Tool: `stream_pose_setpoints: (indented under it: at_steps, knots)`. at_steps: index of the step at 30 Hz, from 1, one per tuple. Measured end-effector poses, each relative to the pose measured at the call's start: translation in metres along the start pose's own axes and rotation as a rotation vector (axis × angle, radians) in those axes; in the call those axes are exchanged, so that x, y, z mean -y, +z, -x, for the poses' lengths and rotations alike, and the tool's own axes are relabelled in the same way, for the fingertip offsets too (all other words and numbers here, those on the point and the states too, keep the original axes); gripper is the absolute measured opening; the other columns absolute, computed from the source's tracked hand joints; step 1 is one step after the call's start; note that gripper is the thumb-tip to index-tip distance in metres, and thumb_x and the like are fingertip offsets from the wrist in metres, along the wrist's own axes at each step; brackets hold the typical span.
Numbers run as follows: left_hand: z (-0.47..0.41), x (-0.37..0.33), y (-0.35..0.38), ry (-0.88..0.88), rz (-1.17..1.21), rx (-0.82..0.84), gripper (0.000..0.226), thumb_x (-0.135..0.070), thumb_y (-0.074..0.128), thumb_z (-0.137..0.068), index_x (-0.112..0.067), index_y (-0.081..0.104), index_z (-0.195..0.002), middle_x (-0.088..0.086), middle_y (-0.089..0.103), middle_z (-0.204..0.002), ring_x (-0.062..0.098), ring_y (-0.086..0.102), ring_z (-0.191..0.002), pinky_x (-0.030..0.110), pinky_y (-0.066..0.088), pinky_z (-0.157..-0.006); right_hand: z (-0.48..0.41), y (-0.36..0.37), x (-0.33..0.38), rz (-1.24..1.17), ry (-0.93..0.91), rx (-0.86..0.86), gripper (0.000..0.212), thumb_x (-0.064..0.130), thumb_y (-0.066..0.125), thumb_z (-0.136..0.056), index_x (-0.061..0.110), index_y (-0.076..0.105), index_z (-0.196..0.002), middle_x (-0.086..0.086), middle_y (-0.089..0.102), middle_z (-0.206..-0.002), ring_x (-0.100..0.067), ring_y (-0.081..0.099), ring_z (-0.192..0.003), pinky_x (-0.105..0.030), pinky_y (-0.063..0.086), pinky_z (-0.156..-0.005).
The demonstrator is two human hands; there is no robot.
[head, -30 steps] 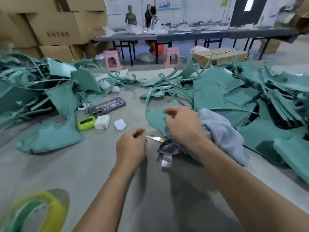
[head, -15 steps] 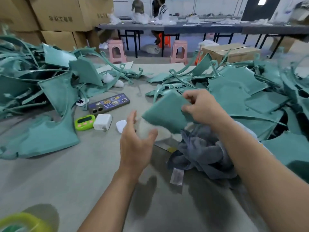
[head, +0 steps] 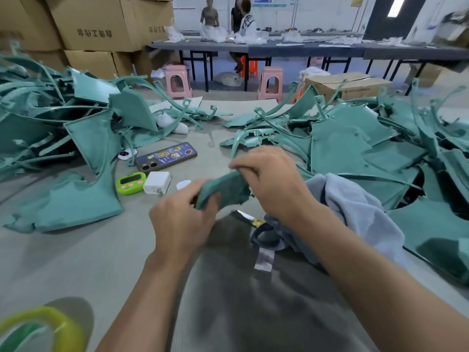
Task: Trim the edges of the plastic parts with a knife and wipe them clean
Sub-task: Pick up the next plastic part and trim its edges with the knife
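The left hand (head: 182, 222) and right hand (head: 271, 184) both grasp 1 teal plastic part (head: 225, 190), with fingers curled round its opposite ends. The part is held above the middle of the table (head: 76, 262). The knife (head: 243, 216) lies on the table just below the part, with its handle end partly covered by the grey cloth (head: 355, 212). Further parts are heaped along the left edge (head: 63, 128) and right edge (head: 355, 138).

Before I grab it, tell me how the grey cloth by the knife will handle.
The cloth is probably floppy: it lies in crumpled folds. Likely light: the folds look thin. Lifting it may drag the knife, partly tucked under its edge.
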State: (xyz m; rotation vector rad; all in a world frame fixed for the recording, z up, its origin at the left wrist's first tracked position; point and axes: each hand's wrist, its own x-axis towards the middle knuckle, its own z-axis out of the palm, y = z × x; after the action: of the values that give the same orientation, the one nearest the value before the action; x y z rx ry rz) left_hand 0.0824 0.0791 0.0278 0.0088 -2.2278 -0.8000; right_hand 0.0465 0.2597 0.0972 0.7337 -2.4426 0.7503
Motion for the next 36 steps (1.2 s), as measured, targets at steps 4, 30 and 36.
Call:
stream_pose_setpoints:
  at_steps: [4,30,36]
  knots:
    - [-0.004,0.005,0.014,-0.17,0.271,0.204,0.007,-0.043,0.061,-0.08,-0.038,0.066,-0.08,-0.011,0.06,-0.064,0.009,0.052,-0.061,0.023,0.039,-0.053,0.025,-0.009,-0.012,-0.064,0.236,-0.21,0.026,0.013,0.057,-0.096,0.024,0.079,-0.102,0.015,0.075,-0.096,-0.003,0.063,-0.091,-0.022,0.046,-0.082]
    - [-0.018,0.035,0.007,-0.348,0.393,-0.157,0.038,-0.03,0.065,-0.09,-0.017,0.042,-0.063,-0.009,0.033,-0.056,0.007,0.029,-0.055,0.025,0.026,-0.051,0.078,0.017,0.005,0.36,0.377,0.422,0.018,0.04,0.061,-0.092,0.024,0.053,-0.092,0.003,0.067,-0.101,-0.024,0.064,-0.097,-0.032,0.036,-0.067]
    - [-0.016,0.037,0.011,-0.318,0.435,-0.105,0.032,-0.032,0.064,-0.088,-0.005,0.058,-0.074,-0.006,0.046,-0.065,0.01,0.037,-0.062,0.031,0.035,-0.057,0.06,0.015,-0.018,0.327,0.574,0.634,0.021,0.015,0.064,-0.094,0.016,0.068,-0.114,-0.003,0.067,-0.119,-0.025,0.064,-0.107,-0.029,0.048,-0.08]
